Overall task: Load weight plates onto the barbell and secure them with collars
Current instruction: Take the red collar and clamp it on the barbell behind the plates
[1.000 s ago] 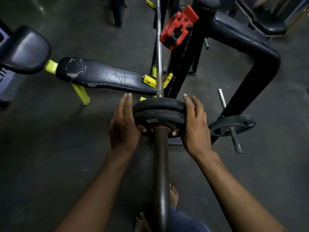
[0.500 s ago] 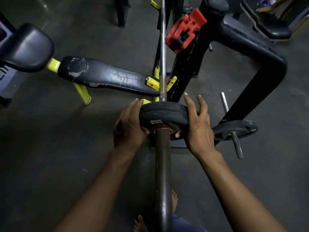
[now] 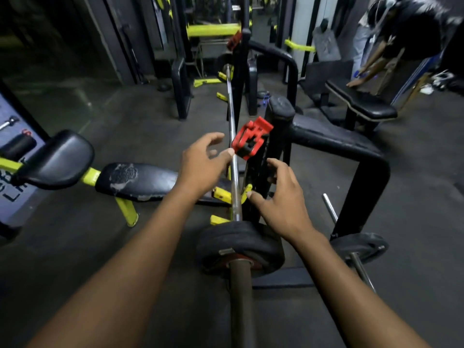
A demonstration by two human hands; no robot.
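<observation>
The barbell (image 3: pixel 233 156) runs straight away from me across the yellow rack hooks (image 3: pixel 222 194). Two black weight plates (image 3: pixel 238 243) sit side by side on its near sleeve (image 3: pixel 241 297). A red collar (image 3: pixel 251 140) hangs on the black rack upright beside the bar. My left hand (image 3: pixel 200 164) hovers just left of the collar with fingers spread, its thumb tip close to the collar's lower edge. My right hand (image 3: pixel 281 202) floats lower on the right of the bar, fingers loosely spread and holding nothing. Both hands are off the plates.
A worn black bench (image 3: pixel 140 180) on yellow legs lies to the left. A black padded frame (image 3: pixel 351 151) stands right, with another plate (image 3: pixel 359 246) on a peg at its foot. A second red collar (image 3: pixel 234 40) hangs farther back. A person leans on a bench (image 3: pixel 361 101) far right.
Both hands let go of the plates and rose forward, the left reaching up beside the red collar. My head tilted up, bringing more of the gym into view.
</observation>
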